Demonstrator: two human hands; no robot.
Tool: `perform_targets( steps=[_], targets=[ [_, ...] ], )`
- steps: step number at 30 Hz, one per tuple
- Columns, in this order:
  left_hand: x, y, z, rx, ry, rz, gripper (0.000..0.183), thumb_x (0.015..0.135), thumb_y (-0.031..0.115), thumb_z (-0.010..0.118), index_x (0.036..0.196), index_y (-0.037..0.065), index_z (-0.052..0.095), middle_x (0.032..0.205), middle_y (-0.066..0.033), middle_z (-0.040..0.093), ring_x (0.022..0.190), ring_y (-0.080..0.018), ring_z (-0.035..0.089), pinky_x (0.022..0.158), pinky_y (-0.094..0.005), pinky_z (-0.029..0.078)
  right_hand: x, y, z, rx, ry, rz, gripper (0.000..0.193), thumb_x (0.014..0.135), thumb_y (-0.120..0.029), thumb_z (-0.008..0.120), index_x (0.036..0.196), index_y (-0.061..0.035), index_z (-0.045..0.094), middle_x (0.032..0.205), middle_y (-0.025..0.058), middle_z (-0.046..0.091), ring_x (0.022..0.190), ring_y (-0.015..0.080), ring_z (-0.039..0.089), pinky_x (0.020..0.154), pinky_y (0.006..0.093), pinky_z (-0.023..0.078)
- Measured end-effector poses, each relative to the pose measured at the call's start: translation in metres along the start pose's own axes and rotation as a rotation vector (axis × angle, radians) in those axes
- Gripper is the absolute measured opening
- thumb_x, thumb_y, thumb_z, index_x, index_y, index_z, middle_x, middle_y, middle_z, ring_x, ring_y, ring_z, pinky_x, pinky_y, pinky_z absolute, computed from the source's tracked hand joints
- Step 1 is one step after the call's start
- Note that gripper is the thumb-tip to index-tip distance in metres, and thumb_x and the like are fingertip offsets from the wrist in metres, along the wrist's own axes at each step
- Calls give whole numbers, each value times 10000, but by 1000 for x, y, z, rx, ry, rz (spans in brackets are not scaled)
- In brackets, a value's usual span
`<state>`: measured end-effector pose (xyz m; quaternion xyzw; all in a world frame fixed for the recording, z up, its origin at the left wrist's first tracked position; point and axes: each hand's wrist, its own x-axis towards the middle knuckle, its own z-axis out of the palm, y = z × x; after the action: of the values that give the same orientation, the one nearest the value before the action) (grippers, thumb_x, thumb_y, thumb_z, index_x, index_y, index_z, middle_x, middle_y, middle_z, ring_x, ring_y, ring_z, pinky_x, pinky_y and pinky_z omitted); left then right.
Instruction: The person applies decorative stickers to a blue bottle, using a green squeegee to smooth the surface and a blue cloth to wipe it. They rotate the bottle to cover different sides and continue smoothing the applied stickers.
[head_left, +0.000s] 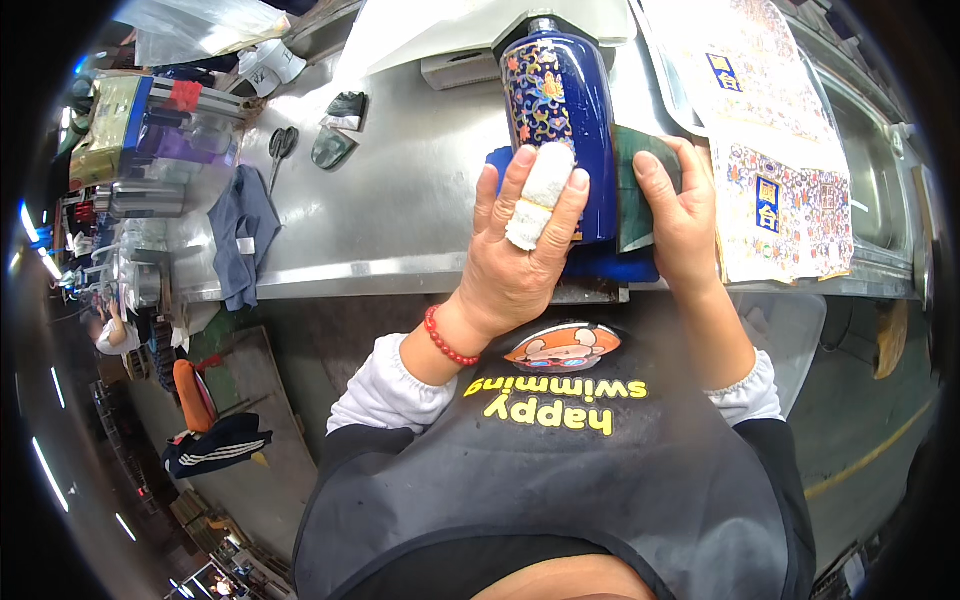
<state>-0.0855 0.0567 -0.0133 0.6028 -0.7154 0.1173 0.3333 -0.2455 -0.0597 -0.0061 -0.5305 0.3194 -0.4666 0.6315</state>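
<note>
While the left hand (515, 250) lies over the lower part of a glossy, deep-blue, round-shouldered bottle (590, 125), its fingers are spread, one apparently wrapped in a fluffy white cloth roll (546, 180) with a thin yellow band. The right hand (688, 220) curves beside the bottle, thumb near a dark green, thin, straight-edged sheet (633, 205); whether it pinches that sheet, I cannot tell. The bottle sits at the near edge of the smooth, shiny metal desk (375, 220), neck pointing away. The step in hand looks like rubbing down the multicoloured floral decoration (540, 85); the next move probably calls for light, even pressure along the hard, curved surface.
</note>
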Motion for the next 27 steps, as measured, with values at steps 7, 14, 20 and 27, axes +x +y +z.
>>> perform_targets(
  steps=[7,14,20,27],
  targets=[
    [11,13,-1,101,-85,135,464,957,126,531,1409,143,633,1490,-76,581,1503,-296,393,1287,-499,100,1,-1,0,-30,-9,-23,226,1013,-154,674,1170,4,629,1016,44,702,902,78,623,804,239,521],
    [-20,0,-6,-222,26,-176,826,1016,519,557,1581,-39,332,1599,-296,363,1539,-502,204,1235,-616,-18,0,1,-1,44,-31,53,231,1025,-169,665,1169,3,610,1018,42,702,882,71,625,783,218,525],
    [-33,3,3,-107,-54,-142,826,1019,518,548,1590,-34,321,1630,-278,318,1551,-482,176,1235,-611,-10,0,4,0,47,-20,29,239,1024,-170,667,1173,7,608,1022,45,699,886,69,623,787,214,523],
    [-19,4,-7,43,-78,39,619,968,350,657,1491,43,531,1561,-198,482,1533,-424,288,1258,-584,11,-1,3,1,58,-2,29,231,1024,-166,665,1173,3,609,1025,45,696,902,73,626,800,219,524]
  ],
)
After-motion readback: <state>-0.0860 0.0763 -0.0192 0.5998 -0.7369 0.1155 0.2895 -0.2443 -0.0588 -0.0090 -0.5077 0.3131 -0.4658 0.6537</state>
